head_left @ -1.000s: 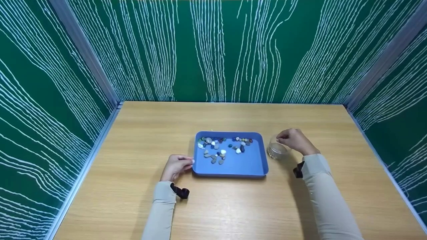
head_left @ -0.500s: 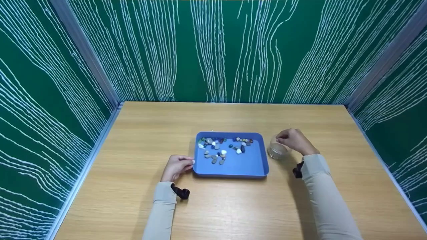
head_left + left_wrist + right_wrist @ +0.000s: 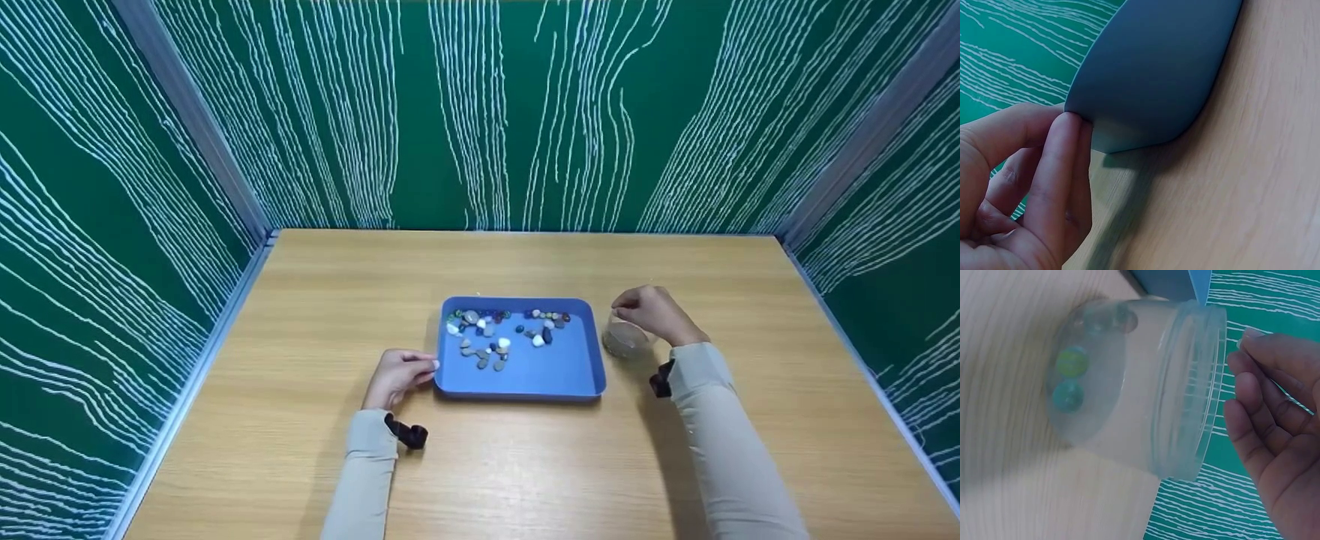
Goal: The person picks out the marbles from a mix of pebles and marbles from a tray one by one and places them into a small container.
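Observation:
My left hand [image 3: 396,377] pinches the left rim of a blue plastic tray [image 3: 551,371] between thumb and fingers; the left wrist view shows the tray's outer wall [image 3: 1145,73] close up. To the tray's right stands a clear plastic jar [image 3: 627,341], upright and lidless. Above its mouth is my right hand [image 3: 657,313], fingers loosely bent, thumb near the index fingertip. No object shows between them in the right wrist view. Several marbles lie in the jar's bottom, among them a yellow-green marble [image 3: 1072,361] and a teal marble [image 3: 1067,395].
Inside the tray, glass marbles [image 3: 487,312] line the far side. White, grey and dark pebbles [image 3: 482,363] lie in loose groups nearer the middle. The wooden table [image 3: 510,480] is bounded by green walls [image 3: 416,112] with white wavy lines.
My right hand has shifted slightly left over the jar's mouth. My left hand stays on the tray rim, and the stones and marbles in the tray look the same.

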The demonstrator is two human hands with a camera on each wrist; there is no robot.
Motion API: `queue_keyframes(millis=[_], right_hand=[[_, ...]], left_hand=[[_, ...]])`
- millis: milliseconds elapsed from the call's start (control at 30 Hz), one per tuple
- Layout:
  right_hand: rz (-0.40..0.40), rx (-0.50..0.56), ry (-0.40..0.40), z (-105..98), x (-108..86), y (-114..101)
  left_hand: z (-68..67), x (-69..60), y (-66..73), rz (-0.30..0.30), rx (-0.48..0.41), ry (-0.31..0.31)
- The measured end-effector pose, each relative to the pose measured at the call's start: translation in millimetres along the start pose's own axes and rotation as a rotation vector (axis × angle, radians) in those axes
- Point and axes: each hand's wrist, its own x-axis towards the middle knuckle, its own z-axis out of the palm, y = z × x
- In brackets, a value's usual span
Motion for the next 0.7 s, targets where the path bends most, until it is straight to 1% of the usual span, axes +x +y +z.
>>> queue_keyframes(millis=[133,233,300,433,700], right_hand=[[0.013,0.019,-0.007,3,3.6,-5],[0.002,0.027,-0.002,6,6.5,-9],[-0.007,0.028,0.004,7,8.9,-12],[0.007,0.05,0.003,10,13.2,-18],[-0.002,0.021,0.011,20,23.8,-33]], left_hand=[[0.0,0.8,-0.8,0.0,-0.003,-0.004],[0.2,1.6,-1.5,-0.002,-0.002,-0.012],[0.3,1.8,-1.8,-0.001,0.002,-0.011],[0.2,2.3,-1.9,-0.008,-0.003,-0.004],[-0.3,1.0,-0.3,-0.011,0.001,-0.004]])
